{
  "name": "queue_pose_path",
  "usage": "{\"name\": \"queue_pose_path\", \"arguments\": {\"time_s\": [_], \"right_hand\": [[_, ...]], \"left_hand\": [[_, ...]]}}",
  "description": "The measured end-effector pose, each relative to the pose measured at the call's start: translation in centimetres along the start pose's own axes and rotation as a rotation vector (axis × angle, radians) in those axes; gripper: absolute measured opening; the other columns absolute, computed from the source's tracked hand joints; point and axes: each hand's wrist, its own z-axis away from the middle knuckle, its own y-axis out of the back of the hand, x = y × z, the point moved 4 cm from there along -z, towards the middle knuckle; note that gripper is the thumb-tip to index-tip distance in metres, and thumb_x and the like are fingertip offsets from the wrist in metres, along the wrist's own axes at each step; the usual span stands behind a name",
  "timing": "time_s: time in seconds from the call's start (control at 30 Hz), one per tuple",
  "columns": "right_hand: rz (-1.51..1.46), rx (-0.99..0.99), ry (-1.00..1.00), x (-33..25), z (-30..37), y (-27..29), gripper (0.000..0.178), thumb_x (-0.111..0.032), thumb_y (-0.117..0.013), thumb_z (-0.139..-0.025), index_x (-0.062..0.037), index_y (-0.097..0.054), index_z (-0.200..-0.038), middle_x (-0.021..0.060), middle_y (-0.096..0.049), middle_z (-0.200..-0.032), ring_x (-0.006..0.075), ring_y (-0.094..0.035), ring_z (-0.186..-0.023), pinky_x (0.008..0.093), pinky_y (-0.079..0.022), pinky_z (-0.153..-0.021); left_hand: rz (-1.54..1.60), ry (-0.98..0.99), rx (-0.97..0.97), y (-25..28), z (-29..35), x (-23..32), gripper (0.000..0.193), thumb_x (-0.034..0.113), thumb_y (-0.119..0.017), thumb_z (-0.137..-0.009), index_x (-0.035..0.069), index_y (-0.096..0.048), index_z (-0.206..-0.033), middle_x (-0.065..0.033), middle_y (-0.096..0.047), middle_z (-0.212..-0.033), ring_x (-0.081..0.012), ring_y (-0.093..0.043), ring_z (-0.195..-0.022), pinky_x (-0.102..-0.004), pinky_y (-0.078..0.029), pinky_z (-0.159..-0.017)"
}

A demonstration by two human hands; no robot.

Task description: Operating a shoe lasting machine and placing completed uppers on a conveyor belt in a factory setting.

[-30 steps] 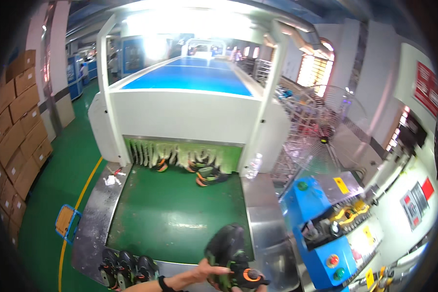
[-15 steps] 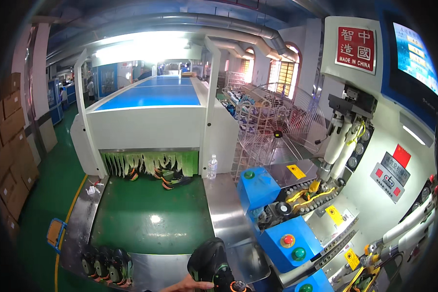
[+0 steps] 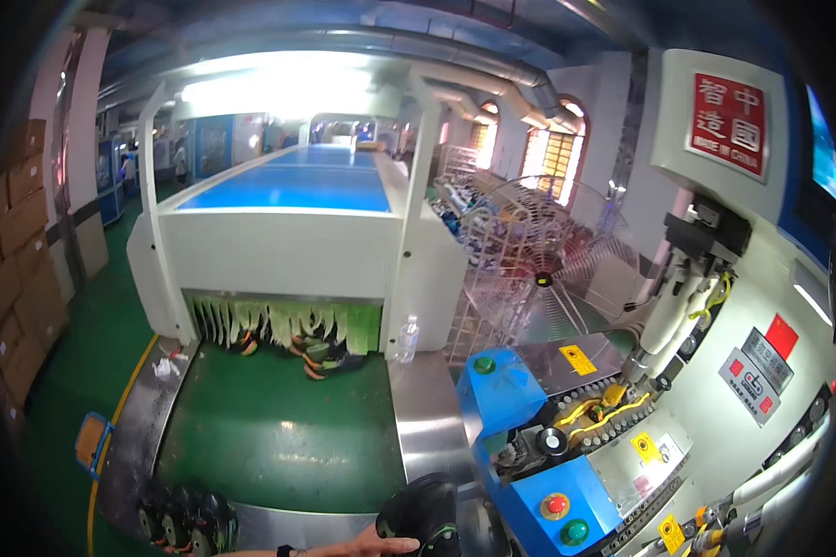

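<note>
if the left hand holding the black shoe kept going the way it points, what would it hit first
The left hand points rightward along the steel ledge, gripping the black shoe. Going straight on, it would probably first meet the blue machine housing with the red and green buttons, though depth is hard to judge here.

Brown cardboard boxes (image 3: 19, 241) stack along the left wall. A red rectangular sign (image 3: 729, 125) hangs upper right, beside a blue screen (image 3: 825, 148), partly cut off. Yellow warning labels (image 3: 578, 359) mark the machine; a small red label (image 3: 781, 336) sits nearby.
</note>
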Motion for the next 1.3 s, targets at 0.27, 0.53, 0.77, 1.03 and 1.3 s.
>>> {"name": "queue_pose_path", "arguments": {"time_s": [0.27,0.53,0.77,1.03,1.3], "right_hand": [[0.243,0.006,-0.038,0.3,-0.6,1.2,0.047,-0.001,-0.074,-0.075,0.0054,-0.053,-0.116,0.0144,-0.062,-0.108,0.0196,-0.060,-0.097,0.0336,-0.050,-0.083],[0.232,-0.011,-0.104,-0.4,0.0,1.9,0.051,-0.003,-0.074,-0.075,0.0057,-0.050,-0.119,0.0158,-0.061,-0.111,0.0210,-0.059,-0.102,0.0358,-0.048,-0.088],[0.133,-0.070,-0.015,-0.5,0.3,1.7,0.060,-0.002,-0.065,-0.078,0.0023,-0.039,-0.133,0.0142,-0.053,-0.124,0.0230,-0.051,-0.117,0.0350,-0.040,-0.102],[-0.220,-0.011,-0.102,0.6,2.5,8.2,0.066,-0.003,-0.070,-0.078,0.0026,-0.038,-0.135,0.0104,-0.056,-0.121,0.0195,-0.055,-0.112,0.0344,-0.042,-0.099],[-0.408,0.459,-0.159,-0.1,5.2,17.4,0.061,-0.002,-0.063,-0.073,0.0024,-0.042,-0.130,0.0099,-0.056,-0.117,0.0207,-0.057,-0.103,0.0337,-0.047,-0.091]], "left_hand": [[-0.058,0.066,0.022,1.0,-0.6,-0.4,0.070,0.007,-0.065,-0.078,0.000,-0.036,-0.141,-0.0137,-0.048,-0.137,-0.0254,-0.049,-0.123,-0.0398,-0.039,-0.106],[-0.057,0.055,0.064,-0.3,-0.1,-0.8,0.074,0.004,-0.066,-0.078,0.002,-0.032,-0.144,-0.0117,-0.045,-0.141,-0.0238,-0.046,-0.126,-0.0399,-0.038,-0.107],[-0.050,0.158,0.075,-0.1,0.7,-1.1,0.080,0.002,-0.068,-0.079,0.008,-0.026,-0.148,-0.0119,-0.044,-0.142,-0.0284,-0.049,-0.125,-0.0460,-0.042,-0.104],[-0.107,0.225,0.038,-4.5,-1.5,-7.4,0.071,0.021,-0.065,-0.083,0.000,-0.030,-0.142,-0.0125,-0.046,-0.135,-0.0256,-0.049,-0.122,-0.0404,-0.042,-0.103],[-0.715,-0.039,-0.080,-6.0,-21.0,-9.1,0.088,0.012,-0.066,-0.084,-0.003,-0.006,-0.147,-0.0239,-0.025,-0.150,-0.0324,-0.024,-0.142,-0.0396,-0.022,-0.115]]}}
